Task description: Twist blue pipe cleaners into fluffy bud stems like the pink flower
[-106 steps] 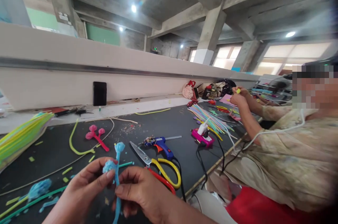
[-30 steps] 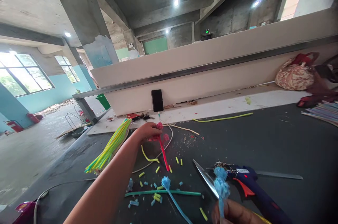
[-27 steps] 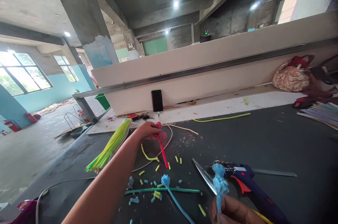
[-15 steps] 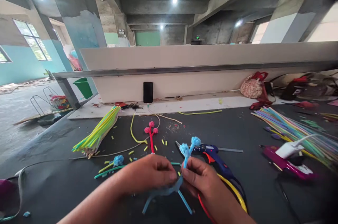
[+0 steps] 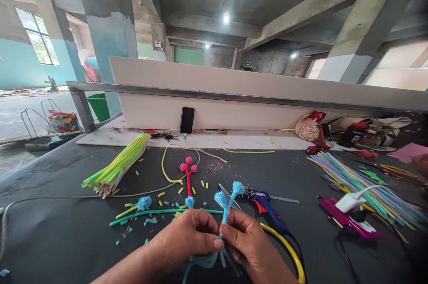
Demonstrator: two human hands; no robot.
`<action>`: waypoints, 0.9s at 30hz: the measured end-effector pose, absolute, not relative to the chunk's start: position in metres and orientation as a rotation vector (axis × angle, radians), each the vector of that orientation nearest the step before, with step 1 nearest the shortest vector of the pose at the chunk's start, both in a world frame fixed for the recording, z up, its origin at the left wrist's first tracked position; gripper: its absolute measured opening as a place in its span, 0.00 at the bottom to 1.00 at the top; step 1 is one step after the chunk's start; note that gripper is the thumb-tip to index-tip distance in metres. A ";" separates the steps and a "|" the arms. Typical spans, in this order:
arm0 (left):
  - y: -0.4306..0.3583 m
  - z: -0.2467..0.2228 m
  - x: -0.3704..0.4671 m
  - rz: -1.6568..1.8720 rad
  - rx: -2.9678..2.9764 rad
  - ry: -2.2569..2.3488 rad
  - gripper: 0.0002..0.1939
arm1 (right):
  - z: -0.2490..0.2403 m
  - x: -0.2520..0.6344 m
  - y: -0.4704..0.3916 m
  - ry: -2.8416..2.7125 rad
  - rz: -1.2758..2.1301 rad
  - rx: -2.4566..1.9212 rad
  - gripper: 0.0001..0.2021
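Between thumb and fingers of my right hand (image 5: 242, 235) is the stem of a blue pipe-cleaner flower sprig (image 5: 226, 213), upright, with two fluffy heads on top. My left hand (image 5: 199, 232) is closed at the lower stem, its thumb tip meeting the right fingers; a loose blue strand (image 5: 203, 261) hangs under both hands. Just beyond my left hand lies a red pipe-cleaner sprig (image 5: 189, 181) with pink heads and a blue ball at its base. Farther left are a blue fluffy ball on a yellow-green stem (image 5: 144, 203) and a green pipe cleaner (image 5: 150, 213).
A blue glue gun (image 5: 267, 206) and scissors (image 5: 227, 195) lie beyond my right hand. Pipe-cleaner bundles lie left (image 5: 118, 163) and right (image 5: 364, 186). A purple power strip (image 5: 349, 219) with a white plug sits right. A phone (image 5: 187, 120) leans against the back board.
My left hand has come in against the right one at the sprig's stem. The blue strand below has swung and bunched beneath the hands. The camera view has tilted and shifted slightly.
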State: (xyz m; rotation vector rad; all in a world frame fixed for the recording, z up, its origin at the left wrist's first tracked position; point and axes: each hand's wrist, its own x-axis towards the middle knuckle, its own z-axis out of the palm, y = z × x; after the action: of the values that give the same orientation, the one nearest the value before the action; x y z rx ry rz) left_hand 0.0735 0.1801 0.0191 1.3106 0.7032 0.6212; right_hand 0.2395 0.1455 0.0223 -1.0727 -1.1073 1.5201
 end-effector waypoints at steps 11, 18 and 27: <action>0.171 0.018 0.084 0.774 1.308 0.828 0.12 | 0.022 0.242 0.147 -1.120 1.467 -1.148 0.16; 0.158 0.018 0.088 0.669 1.032 0.604 0.20 | 0.014 0.258 0.141 -1.112 1.571 -1.069 0.12; 0.160 0.019 0.085 0.712 0.811 0.492 0.20 | 0.026 0.255 0.143 -1.180 1.616 -0.964 0.11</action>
State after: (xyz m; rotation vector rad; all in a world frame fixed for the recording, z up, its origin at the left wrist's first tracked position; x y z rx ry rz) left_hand 0.0848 0.1599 0.0186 0.8107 0.4920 0.7119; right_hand 0.2546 0.1425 0.0262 -0.9645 -1.1796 1.6156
